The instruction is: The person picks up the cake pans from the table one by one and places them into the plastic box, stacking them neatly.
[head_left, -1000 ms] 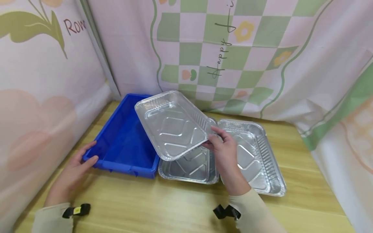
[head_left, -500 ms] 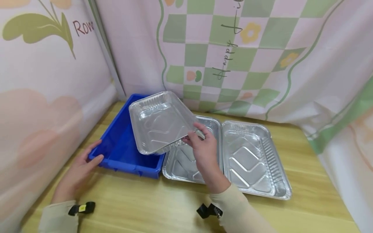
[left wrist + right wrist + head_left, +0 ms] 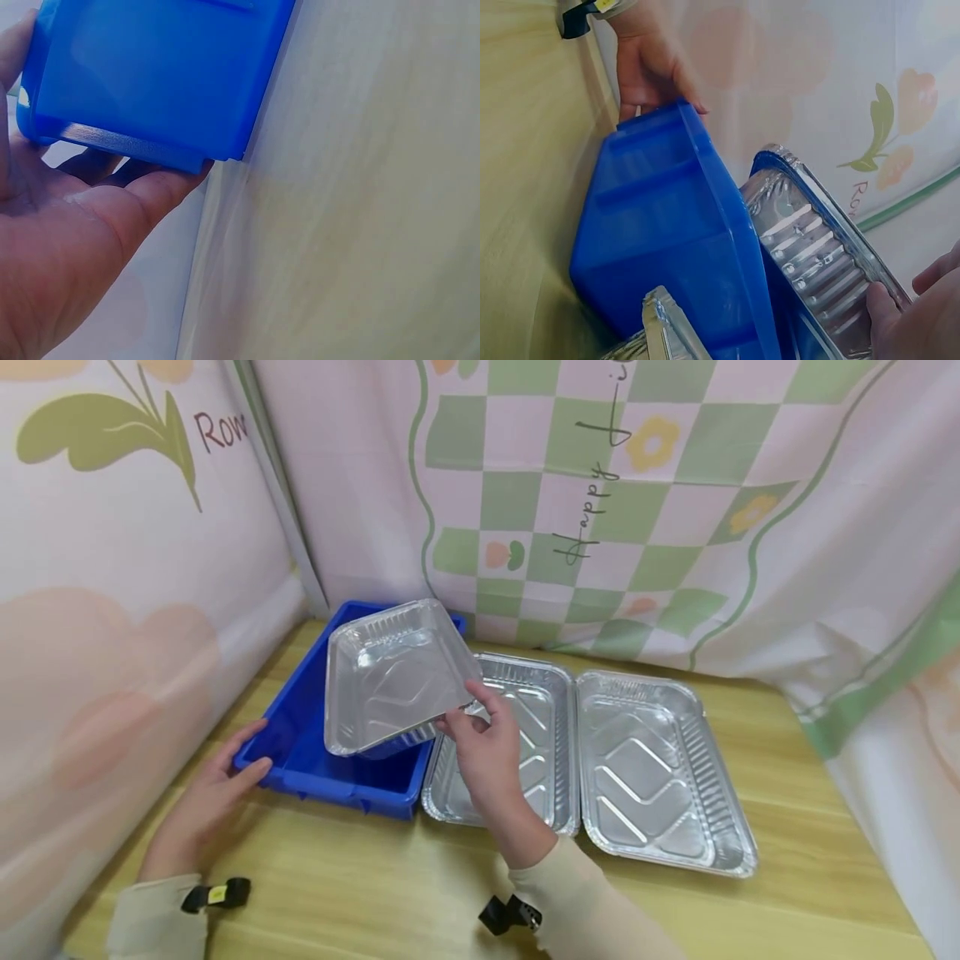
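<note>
My right hand [image 3: 487,752] pinches the near-right rim of a silver foil tray [image 3: 397,685], thumb inside and fingers below the edge. That tray is tilted and overlaps the opening of a blue plastic bin [image 3: 345,795]. In the right wrist view the ribbed side of the foil tray [image 3: 810,255] leans at the bin's rim, thumb tip at its edge. My left hand [image 3: 206,806] grips the bin's near-left corner. The left wrist view shows fingers [image 3: 161,191] curled under the bin's lip, against its outer wall.
Two more foil trays, a middle one [image 3: 558,752] and a right one [image 3: 645,777], lie side by side on the wooden table [image 3: 360,885]. The middle one sits right beside the bin. Patterned curtains [image 3: 510,477] hang behind and to the left.
My right hand has carried the foil tray leftward from above the middle tray to over the bin, uncovering more of the middle tray. My left hand keeps its grip on the bin's corner.
</note>
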Demonstrator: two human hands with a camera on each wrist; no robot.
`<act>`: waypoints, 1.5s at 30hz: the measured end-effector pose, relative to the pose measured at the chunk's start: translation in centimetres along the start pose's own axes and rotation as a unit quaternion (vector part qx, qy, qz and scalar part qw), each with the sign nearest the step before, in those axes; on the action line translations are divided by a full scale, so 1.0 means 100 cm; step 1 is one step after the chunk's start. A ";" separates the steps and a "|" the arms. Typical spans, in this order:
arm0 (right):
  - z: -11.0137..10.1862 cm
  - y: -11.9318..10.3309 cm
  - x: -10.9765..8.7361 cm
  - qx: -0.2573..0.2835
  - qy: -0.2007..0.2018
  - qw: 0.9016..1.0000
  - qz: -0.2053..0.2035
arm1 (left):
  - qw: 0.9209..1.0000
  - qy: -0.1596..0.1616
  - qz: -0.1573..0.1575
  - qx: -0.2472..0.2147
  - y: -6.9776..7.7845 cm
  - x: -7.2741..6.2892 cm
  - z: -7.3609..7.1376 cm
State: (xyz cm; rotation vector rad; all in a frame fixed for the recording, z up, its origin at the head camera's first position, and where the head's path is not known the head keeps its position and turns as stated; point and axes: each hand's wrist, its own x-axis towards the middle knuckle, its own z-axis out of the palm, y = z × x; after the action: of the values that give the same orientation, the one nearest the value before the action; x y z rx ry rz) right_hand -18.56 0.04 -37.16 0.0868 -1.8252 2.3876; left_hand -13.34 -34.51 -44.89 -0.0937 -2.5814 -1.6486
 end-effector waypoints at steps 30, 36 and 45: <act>0.037 0.027 -0.049 -0.105 -0.178 0.977 0.051 | 1.000 -0.009 -0.026 -0.010 0.004 0.000 -0.002; 0.032 0.025 -0.048 -0.125 -0.181 0.974 0.054 | 0.999 -0.014 -0.028 0.004 0.003 0.000 -0.002; 0.024 0.022 -0.050 -0.120 -0.174 0.976 0.058 | 0.999 -0.016 -0.027 0.009 0.002 -0.001 -0.003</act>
State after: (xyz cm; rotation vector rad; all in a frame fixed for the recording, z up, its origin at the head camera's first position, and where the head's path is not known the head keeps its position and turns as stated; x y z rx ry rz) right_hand -14.06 -3.22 -39.24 0.4073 -2.3203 2.3183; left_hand -13.25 -34.70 -44.56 -0.0502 -2.6442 -1.6526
